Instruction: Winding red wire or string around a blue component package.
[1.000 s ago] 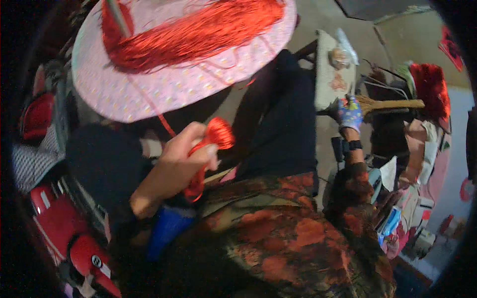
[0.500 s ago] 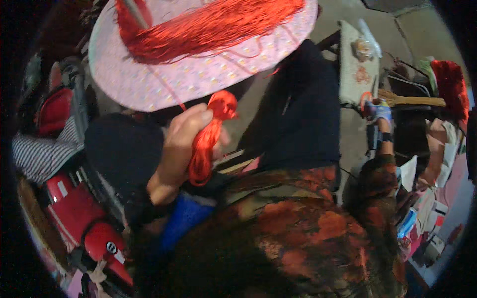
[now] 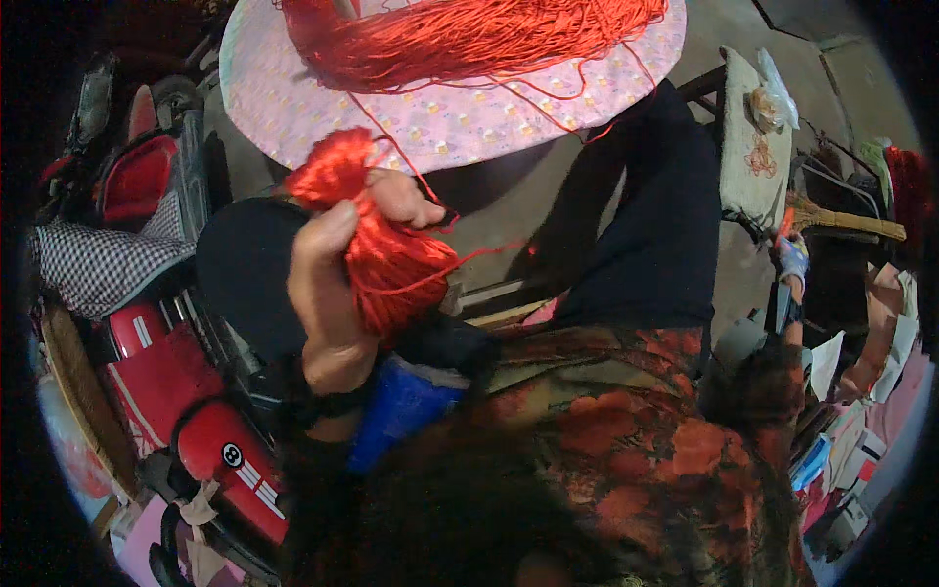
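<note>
Left grip wrapped round red thread near pink tabletop edge (gap to right leg); right grip unclear

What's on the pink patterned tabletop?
On the pink tabletop: a hank of red cord, some trailing over the near edge. A pale post shows behind; its foot, and the surface under the hank, are covered. The far side is out of frame.

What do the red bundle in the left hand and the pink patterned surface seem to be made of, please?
The red bundle: likely synthetic thread or cord, judging by its glossy, fine strands. The pink patterned surface: perhaps printed fabric or plastic, matt, with small repeated motifs.
</note>
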Action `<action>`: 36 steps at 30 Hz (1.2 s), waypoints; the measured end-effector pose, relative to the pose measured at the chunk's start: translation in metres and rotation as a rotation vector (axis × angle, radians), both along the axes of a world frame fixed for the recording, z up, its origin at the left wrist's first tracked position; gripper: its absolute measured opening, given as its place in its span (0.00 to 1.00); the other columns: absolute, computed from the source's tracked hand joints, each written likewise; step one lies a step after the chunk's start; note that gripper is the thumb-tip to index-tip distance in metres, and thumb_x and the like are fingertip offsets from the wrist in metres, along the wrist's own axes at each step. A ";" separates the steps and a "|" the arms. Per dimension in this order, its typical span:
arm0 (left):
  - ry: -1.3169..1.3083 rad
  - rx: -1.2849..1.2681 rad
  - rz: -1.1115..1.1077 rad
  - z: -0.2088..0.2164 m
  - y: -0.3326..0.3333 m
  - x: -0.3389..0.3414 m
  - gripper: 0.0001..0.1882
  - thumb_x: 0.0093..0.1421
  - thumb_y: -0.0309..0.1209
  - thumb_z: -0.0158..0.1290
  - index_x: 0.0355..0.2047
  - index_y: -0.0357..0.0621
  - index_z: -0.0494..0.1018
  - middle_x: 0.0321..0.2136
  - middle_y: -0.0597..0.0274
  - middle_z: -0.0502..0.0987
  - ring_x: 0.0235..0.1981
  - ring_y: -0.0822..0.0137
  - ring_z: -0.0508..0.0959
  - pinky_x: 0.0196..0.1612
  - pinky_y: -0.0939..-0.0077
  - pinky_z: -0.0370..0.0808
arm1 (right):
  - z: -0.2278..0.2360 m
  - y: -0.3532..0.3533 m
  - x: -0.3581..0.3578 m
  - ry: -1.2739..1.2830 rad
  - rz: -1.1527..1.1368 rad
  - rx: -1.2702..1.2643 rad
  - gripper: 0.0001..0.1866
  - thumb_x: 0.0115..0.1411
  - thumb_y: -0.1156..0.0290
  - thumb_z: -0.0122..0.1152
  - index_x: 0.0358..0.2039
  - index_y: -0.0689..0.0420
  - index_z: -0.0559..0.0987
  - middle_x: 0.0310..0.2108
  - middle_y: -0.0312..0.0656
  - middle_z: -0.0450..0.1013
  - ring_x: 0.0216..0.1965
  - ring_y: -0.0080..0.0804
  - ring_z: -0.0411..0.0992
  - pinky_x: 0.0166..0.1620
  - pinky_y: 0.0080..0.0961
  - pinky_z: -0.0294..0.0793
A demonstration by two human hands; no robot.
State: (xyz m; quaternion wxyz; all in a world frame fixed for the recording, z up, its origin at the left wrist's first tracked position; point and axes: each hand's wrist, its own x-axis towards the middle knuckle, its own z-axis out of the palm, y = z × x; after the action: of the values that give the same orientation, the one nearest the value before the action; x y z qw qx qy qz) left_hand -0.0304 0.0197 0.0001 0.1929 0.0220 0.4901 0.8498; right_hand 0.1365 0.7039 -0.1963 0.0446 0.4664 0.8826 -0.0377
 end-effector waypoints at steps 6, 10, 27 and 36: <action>0.108 0.417 0.004 0.000 -0.015 -0.002 0.13 0.63 0.39 0.43 0.25 0.46 0.59 0.23 0.66 0.60 0.26 0.70 0.60 0.38 0.70 0.64 | 0.108 -0.165 -0.050 0.404 0.685 0.152 0.33 0.48 0.55 0.71 0.50 0.59 0.72 0.41 0.50 0.75 0.40 0.42 0.75 0.45 0.33 0.73; 0.300 0.246 0.065 0.005 -0.021 0.003 0.14 0.65 0.37 0.41 0.23 0.47 0.57 0.23 0.66 0.59 0.26 0.70 0.60 0.38 0.70 0.64 | 0.169 -0.325 -0.107 0.552 0.676 -0.989 0.23 0.51 0.78 0.66 0.48 0.59 0.71 0.41 0.42 0.73 0.38 0.27 0.73 0.43 0.24 0.76; 0.326 0.208 0.227 0.008 -0.038 0.013 0.09 0.56 0.31 0.46 0.23 0.44 0.59 0.24 0.61 0.63 0.27 0.66 0.63 0.37 0.68 0.64 | 0.077 -0.461 -0.138 0.062 1.588 -1.966 0.31 0.66 0.53 0.47 0.63 0.58 0.57 0.52 0.44 0.66 0.44 0.30 0.70 0.46 0.25 0.72; 0.229 0.215 0.199 -0.003 -0.035 0.014 0.07 0.56 0.31 0.45 0.23 0.46 0.60 0.25 0.62 0.65 0.27 0.68 0.64 0.42 0.67 0.65 | 0.105 -0.492 -0.150 -0.179 0.986 -2.302 0.27 0.66 0.56 0.49 0.59 0.60 0.62 0.49 0.41 0.67 0.45 0.25 0.68 0.47 0.20 0.71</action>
State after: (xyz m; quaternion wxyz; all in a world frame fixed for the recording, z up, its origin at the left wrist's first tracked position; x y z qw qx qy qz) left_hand -0.0164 -0.0150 -0.0032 0.0472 0.0904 0.4149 0.9041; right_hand -0.0136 0.2123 -0.0912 0.4942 -0.2213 0.4120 -0.7328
